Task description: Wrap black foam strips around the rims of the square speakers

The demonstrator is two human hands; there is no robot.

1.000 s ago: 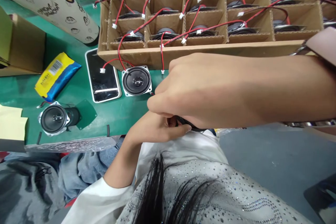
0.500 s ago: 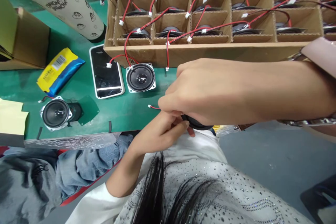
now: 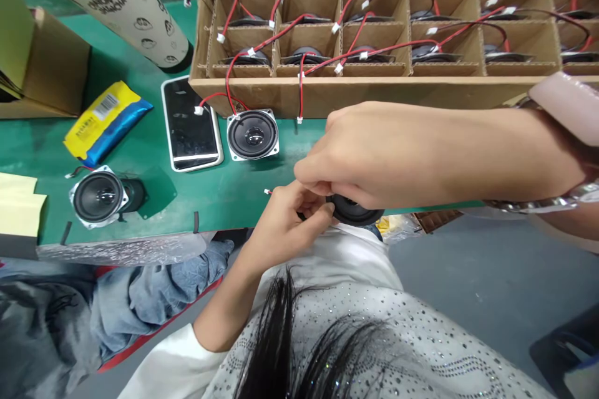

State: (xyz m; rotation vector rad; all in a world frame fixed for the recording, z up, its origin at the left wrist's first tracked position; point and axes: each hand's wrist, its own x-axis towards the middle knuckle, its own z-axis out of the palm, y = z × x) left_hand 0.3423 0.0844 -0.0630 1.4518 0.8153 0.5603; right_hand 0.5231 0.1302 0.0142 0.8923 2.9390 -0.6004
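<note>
The right hand (image 3: 374, 156) and left hand (image 3: 285, 224) gripped a round black speaker (image 3: 354, 212) at the green table's (image 3: 224, 193) front edge; two square-framed speakers (image 3: 253, 134) lay near a compartmented cardboard tray (image 3: 327, 96).

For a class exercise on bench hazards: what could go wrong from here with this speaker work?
The black speaker, pinched between the left hand and the right hand, sits past the edge of the green bench, so a slip could drop it. The thin red lead could snag or tug loose.
</note>
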